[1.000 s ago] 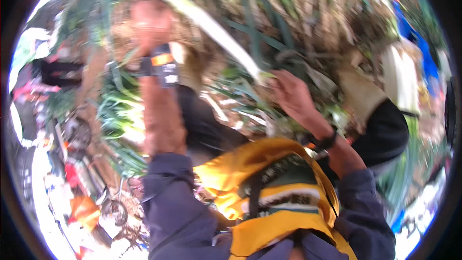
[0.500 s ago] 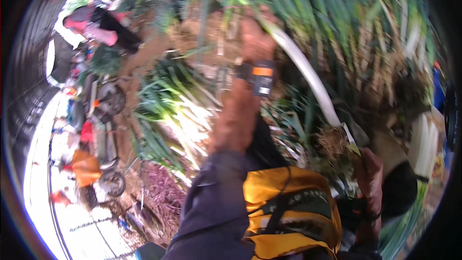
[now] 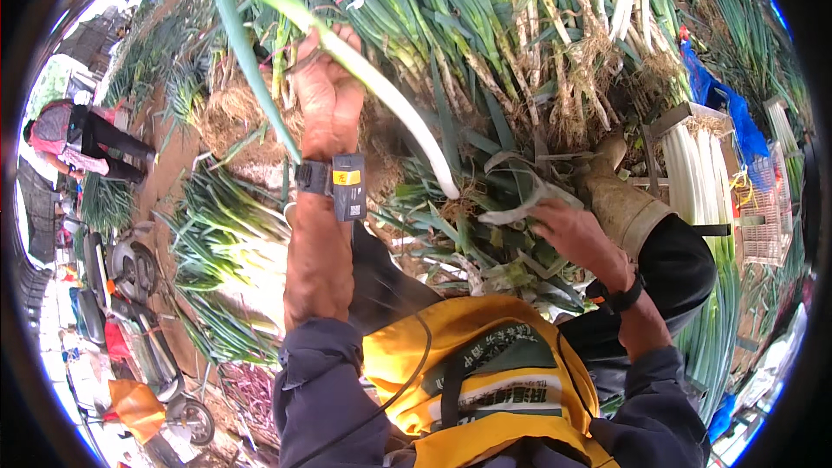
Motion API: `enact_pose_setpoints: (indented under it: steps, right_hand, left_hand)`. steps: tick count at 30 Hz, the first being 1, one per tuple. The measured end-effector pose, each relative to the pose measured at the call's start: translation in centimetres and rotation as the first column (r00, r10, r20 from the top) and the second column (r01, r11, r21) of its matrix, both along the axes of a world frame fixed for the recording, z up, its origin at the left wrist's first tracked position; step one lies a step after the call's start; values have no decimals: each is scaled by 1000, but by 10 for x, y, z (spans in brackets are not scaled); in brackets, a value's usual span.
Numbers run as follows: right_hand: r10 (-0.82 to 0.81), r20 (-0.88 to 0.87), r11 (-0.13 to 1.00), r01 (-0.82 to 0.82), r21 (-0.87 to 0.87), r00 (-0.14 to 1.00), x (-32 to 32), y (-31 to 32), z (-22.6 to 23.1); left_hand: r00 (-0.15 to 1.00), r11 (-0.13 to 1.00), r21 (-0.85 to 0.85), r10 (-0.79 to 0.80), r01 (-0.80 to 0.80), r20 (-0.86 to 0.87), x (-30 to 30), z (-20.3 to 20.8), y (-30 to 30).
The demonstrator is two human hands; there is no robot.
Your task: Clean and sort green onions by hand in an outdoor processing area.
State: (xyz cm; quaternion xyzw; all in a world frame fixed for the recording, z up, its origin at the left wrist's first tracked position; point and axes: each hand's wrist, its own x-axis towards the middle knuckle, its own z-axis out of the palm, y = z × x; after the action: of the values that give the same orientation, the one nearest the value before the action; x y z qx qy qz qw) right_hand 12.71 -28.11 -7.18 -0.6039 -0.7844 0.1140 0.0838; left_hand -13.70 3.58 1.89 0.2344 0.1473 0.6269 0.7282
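My left hand (image 3: 328,87), wearing a black wrist device (image 3: 348,186), is closed around the green upper part of a leek (image 3: 407,113). Its bare white shank curves down to the right, its root end over a heap of loose leaves, and a long green leaf (image 3: 251,61) hangs beside my wrist. My right hand (image 3: 568,234) is to the right of the root end, apart from the shank, with its fingers closed on a pale, limp stripped leaf (image 3: 511,215). Leaf scraps (image 3: 468,269) lie below and between my hands.
Leek bundles (image 3: 555,61) with rooty ends line the far side; loose leeks (image 3: 230,243) lie at left. Cleaned white leeks (image 3: 693,165) stand at right near a pale crate (image 3: 764,230) and blue plastic (image 3: 737,113). A person (image 3: 87,139) and parked motorbikes (image 3: 130,321) are farther left.
The view has shifted and sharpened. My right hand has moved up from the lower right and now holds a stripped leaf. My left hand still grips the leek.
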Motion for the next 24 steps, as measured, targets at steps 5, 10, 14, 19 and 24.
enact_pose_setpoints:
  steps: [5, 10, 14, 19, 24]
  right_hand:
    - [-168, -585, 949, 291, 122, 794, -38, 83, 58]
    - [-68, -691, 895, 349, 276, 719, -73, 160, 92]
    - [53, -621, 829, 313, 464, 782, -76, 193, 77]
    - [19, -782, 941, 253, 224, 623, -67, 189, 79]
    - [106, -704, 909, 218, 355, 702, -72, 174, 78]
  left_hand:
    - [996, 995, 35, -93, 93, 8, 17, 3, -13]
    - [984, 987, -12, -164, 163, -76, 35, 0, -28]
    - [950, 979, 47, -182, 200, -255, 46, -3, -37]
    - [951, 974, 72, -194, 217, -241, 47, 0, -47]
    - [940, 973, 85, -181, 214, -288, 48, 0, -50]
